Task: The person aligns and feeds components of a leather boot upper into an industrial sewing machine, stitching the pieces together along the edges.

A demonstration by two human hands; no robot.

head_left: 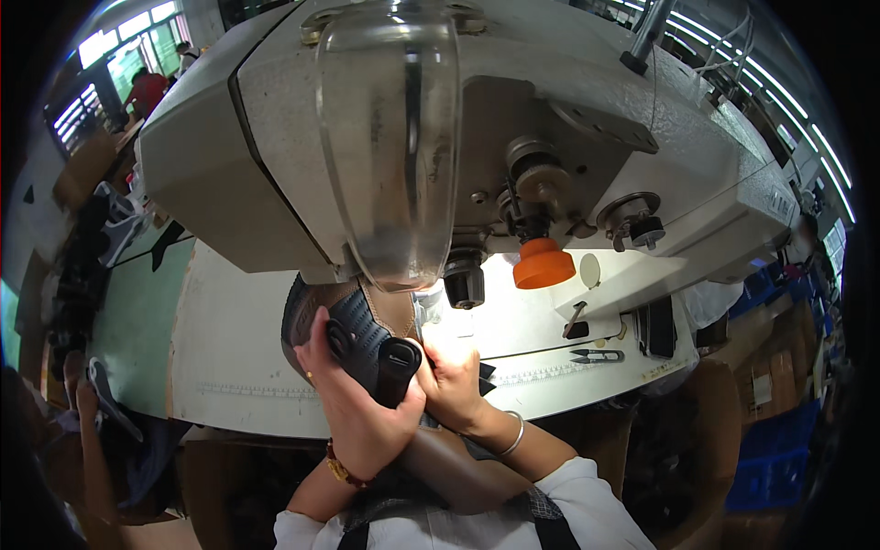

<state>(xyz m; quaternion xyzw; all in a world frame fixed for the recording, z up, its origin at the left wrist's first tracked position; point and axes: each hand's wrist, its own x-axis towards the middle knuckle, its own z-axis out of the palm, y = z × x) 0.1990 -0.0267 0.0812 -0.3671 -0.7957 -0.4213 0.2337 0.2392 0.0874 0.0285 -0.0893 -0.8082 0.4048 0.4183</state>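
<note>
Beneath the head of a sewing machine (513, 101) lies a brown and dark leather shoe upper (390, 312), with ribbed dark panels and black padded-looking edges. My left hand (362, 408) grips its near left part, one finger stretched up along the side and the thumb by a black rolled end. Close beside it, my right hand (454, 376) is closed on the upper's right edge, near the bright lamp glow. A brown flap hangs toward my lap between my forearms. The needle area is hidden behind the machine's clear cover (390, 147).
Thread snips (598, 356) and a black flat case (658, 326) lie on the right of the white table (238, 339). A measuring strip runs along its front. At the left, another person's hand (87, 403) is beside a dark shoe piece. Blue crates (770, 467) and cardboard stand right.
</note>
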